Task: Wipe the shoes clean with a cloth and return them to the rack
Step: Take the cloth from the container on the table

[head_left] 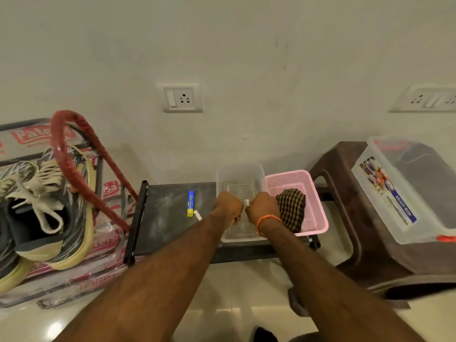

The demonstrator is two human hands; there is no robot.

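We see the shoes [47,206] at far left on the rack [74,149], laces loose. At right a clear lidded box [404,191] sits on a brown stool [345,218]; we cannot tell its contents. On the dark low table [167,213] a pink basket [315,218] holds the checked cloth [292,208], and beside it stands a clear tub [240,178]. Over the tub our left hand [228,206] is curled into a fist, its hold unclear; our right hand [262,206] pinches a small white piece [246,202]. A blue stick [190,203] lies on the table.
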